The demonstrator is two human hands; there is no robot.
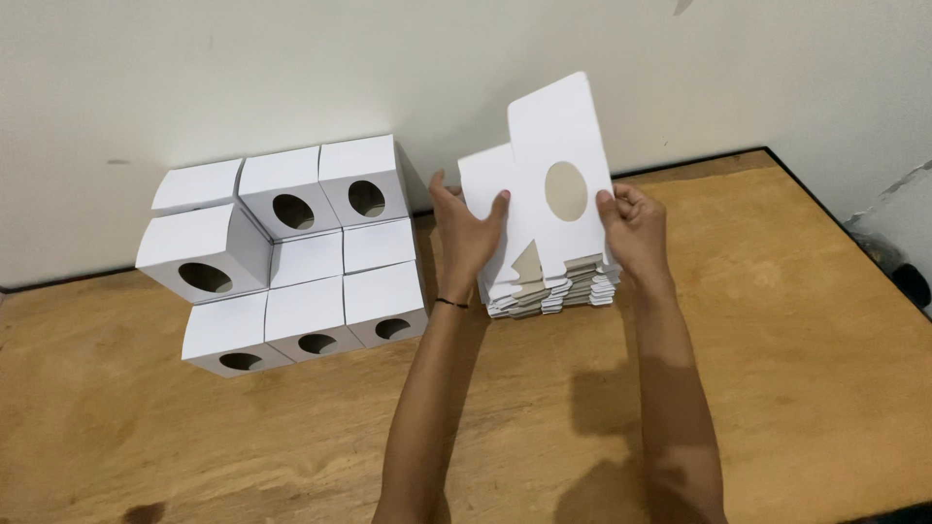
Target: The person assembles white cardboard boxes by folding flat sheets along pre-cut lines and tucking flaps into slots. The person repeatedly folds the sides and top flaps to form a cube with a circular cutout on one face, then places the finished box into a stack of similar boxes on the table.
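Both hands' fingers [493, 209] pinching flat box blank [544, 194]; stack [553, 291] below

A wooden tabletop [777, 320] fills most of the view — warm orange-brown, with darker grain streaks and a few dull smudges near its front edge. Its far edge runs against a plain cream wall [291, 68], which is matt and lightly scuffed, with a small dark mark on the left. The tabletop's far right corner shows a thin dark rim. Beyond the right edge lies a patch of grey, cracked surface — too blurred to tell more. Soft, even light casts faint shadows on the wood.
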